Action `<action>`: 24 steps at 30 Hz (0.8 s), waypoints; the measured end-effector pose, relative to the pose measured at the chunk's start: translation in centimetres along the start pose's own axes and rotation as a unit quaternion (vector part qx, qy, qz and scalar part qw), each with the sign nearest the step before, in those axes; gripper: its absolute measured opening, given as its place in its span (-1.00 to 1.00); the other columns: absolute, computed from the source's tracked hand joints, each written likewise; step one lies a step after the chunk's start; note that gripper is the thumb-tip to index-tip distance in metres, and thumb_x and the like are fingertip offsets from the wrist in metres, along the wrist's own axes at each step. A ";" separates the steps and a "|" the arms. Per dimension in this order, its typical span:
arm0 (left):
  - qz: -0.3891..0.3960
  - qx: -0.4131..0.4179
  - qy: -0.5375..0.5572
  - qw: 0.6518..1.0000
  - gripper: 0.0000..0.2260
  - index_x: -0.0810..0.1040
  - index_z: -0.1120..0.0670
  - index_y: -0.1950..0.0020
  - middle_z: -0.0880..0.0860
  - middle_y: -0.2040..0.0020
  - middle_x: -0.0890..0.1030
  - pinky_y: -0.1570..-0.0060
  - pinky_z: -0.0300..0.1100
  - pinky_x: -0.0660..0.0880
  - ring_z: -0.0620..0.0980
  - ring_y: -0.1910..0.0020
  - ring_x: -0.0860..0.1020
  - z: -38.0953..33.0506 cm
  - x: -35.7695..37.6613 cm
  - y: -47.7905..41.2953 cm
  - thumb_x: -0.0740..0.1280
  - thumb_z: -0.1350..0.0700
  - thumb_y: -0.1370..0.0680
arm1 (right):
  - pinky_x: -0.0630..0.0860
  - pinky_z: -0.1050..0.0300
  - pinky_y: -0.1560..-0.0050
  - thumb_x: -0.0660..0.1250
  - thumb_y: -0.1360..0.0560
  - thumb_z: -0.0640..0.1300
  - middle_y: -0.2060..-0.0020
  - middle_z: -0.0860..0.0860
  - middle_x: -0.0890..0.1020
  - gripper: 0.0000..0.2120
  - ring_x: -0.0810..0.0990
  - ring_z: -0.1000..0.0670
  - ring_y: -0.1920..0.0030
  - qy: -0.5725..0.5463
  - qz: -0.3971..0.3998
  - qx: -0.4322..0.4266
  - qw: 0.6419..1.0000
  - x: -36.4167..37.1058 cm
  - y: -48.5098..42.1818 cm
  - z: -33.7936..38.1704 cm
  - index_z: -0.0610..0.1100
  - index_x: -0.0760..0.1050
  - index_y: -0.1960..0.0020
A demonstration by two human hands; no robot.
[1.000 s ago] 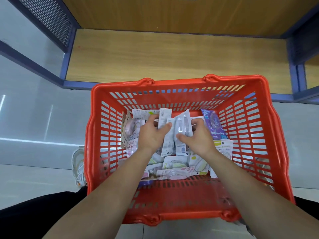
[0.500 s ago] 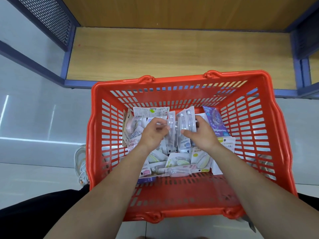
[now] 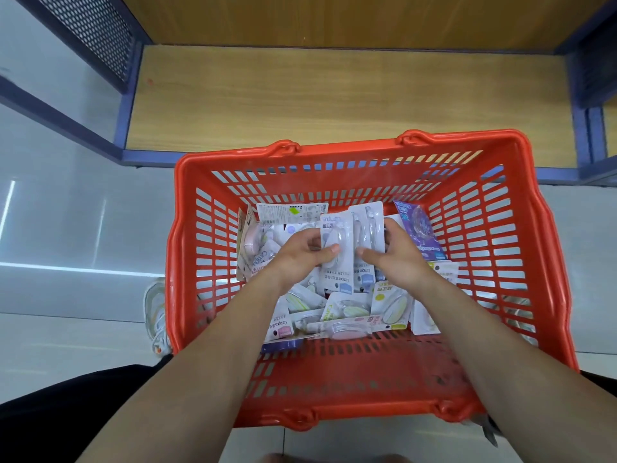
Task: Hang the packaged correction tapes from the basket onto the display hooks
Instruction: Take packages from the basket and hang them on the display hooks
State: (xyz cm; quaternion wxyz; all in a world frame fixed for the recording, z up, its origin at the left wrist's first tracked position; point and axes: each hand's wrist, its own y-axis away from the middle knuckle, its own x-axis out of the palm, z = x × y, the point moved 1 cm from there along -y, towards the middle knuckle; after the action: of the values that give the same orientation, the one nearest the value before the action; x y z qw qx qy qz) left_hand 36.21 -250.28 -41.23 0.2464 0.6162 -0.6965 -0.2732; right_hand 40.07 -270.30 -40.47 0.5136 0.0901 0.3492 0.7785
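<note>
Here, left hand [image 3: 300,254] grips one pack [image 3: 338,228], right hand [image 3: 399,253] another (both inside the basket [image 3: 347,152]).

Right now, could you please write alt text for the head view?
In a red basket of packaged correction tapes, the left hand pinches a white pack and the right hand grips a second pack. A wooden shelf lies beyond.

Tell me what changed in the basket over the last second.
The left hand has regripped: its thumb now pins a Campus pack, turned to face the camera. The right hand keeps hold of the neighbouring blister pack. Both stay inside the red basket; the purple pack hasn't moved.
</note>
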 end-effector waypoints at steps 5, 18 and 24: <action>-0.013 -0.005 0.024 1.000 -0.66 0.62 0.11 -0.29 0.06 -0.19 0.70 -0.30 0.03 0.55 0.03 -0.20 0.65 0.5 -0.3 -0.1 0.52 0.08 -0.54 | 0.51 0.22 -0.06 0.42 -0.57 -0.27 -0.05 0.23 0.62 -0.60 0.61 0.32 0.01 -0.026 0.008 -0.008 1.000 -0.2 0.3 0.3 0.10 0.41 -0.25; -0.075 0.038 0.172 0.982 -0.68 0.60 0.14 -0.28 0.14 -0.21 0.68 -0.23 0.21 0.58 0.16 -0.20 0.66 -0.9 0.8 0.0 0.50 0.22 -0.53 | 0.52 0.22 -0.11 0.54 -0.47 0.05 -0.24 0.18 0.62 -0.41 0.62 0.19 -0.21 -0.133 -0.022 -0.026 0.991 0.0 0.6 1.8 0.07 0.41 -0.42; -0.052 0.057 0.155 0.985 -0.59 0.60 0.15 -0.30 0.14 -0.20 0.70 -0.25 0.14 0.57 0.16 -0.22 0.65 -1.6 1.0 -0.4 0.54 0.15 -0.47 | 0.56 0.33 0.01 0.47 -0.55 -0.12 -0.09 0.21 0.68 -0.66 0.67 0.25 -0.06 -0.138 -0.052 -0.036 0.988 0.0 0.8 2.1 0.12 0.47 -0.24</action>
State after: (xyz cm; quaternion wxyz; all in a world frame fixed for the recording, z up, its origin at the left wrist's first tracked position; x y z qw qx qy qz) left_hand 37.52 -251.39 -40.33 0.3018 0.6991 -0.6314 -0.1466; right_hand 40.55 -269.57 -38.41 0.5996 0.1596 0.2508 0.7430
